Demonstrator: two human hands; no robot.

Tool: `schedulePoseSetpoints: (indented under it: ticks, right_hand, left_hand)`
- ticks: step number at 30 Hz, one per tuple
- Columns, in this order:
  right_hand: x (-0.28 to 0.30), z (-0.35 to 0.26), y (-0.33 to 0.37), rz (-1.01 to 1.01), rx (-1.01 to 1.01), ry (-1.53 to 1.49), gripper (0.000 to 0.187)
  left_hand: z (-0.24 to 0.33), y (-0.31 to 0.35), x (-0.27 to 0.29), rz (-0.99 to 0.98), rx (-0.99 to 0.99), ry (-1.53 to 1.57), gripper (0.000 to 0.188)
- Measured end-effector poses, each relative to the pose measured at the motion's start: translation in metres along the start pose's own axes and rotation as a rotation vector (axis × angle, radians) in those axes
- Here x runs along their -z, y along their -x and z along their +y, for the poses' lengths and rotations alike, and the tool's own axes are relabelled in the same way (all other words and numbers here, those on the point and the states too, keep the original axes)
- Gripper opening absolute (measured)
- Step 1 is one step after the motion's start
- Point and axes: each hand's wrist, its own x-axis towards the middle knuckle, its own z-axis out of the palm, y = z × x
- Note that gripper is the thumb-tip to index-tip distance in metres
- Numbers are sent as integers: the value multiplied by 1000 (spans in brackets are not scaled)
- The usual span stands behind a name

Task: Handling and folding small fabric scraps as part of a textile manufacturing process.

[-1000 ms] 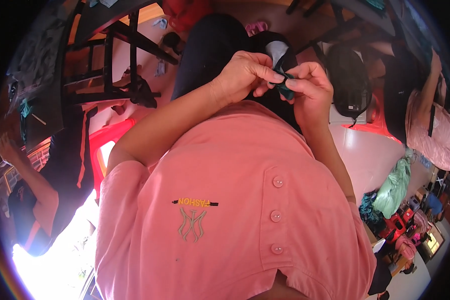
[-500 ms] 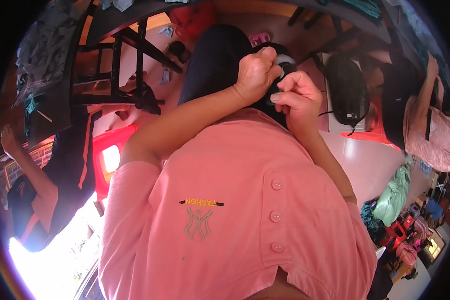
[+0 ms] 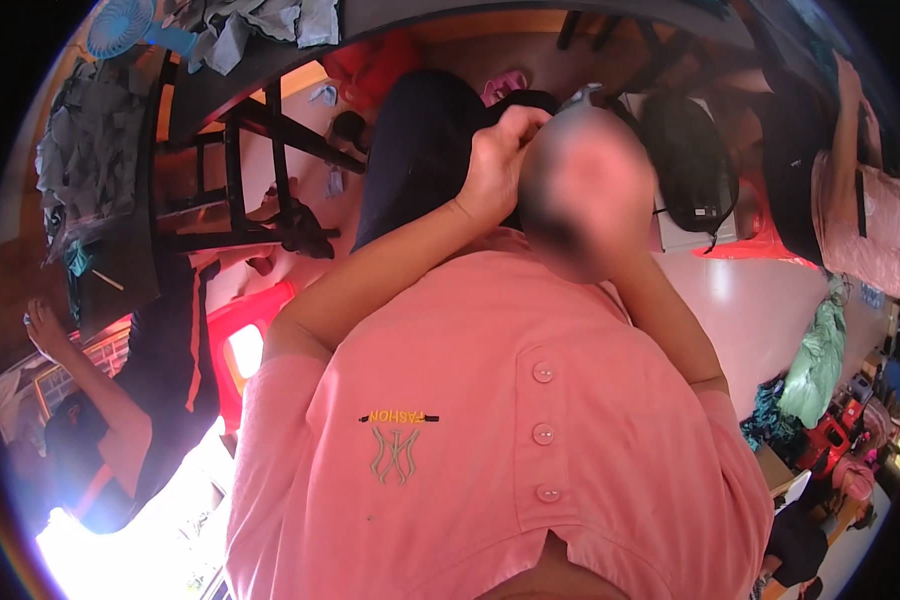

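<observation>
Ahead is a dark table (image 3: 240,92). The left hand (image 3: 498,160) curls; blur hides the right hand (image 3: 615,195), so nobody can tell what they pinch. Maybe-cloth, a bluish scrap (image 3: 582,96), peeks above; slow, steady handling should help.

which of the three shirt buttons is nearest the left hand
The uppermost button in the picture; the middle button and lowest button lie farther from the left hand.

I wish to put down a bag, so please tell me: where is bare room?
Bare floor lies between the right forearm, red plastic and green bundle. Crowded: the upper-left tabletop, with grey cloths and a blue fan. Blur hides the spot beside the left hand.
</observation>
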Motion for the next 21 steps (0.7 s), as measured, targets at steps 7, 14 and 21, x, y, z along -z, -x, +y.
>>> schedulePoseSetpoints:
  ticks: [7,14,21]
  right_hand:
    - [0,26,9,-92,-60,160,19]
    - [7,55,7,-157,129,327,16]
    - [6,35,-15,122,310,635,22]
  left_hand:
    - [14,-20,6,34,234,322,32]
    - [0,-24,20,82,700,991,42]
    - [16,-7,12,193,420,401,42]
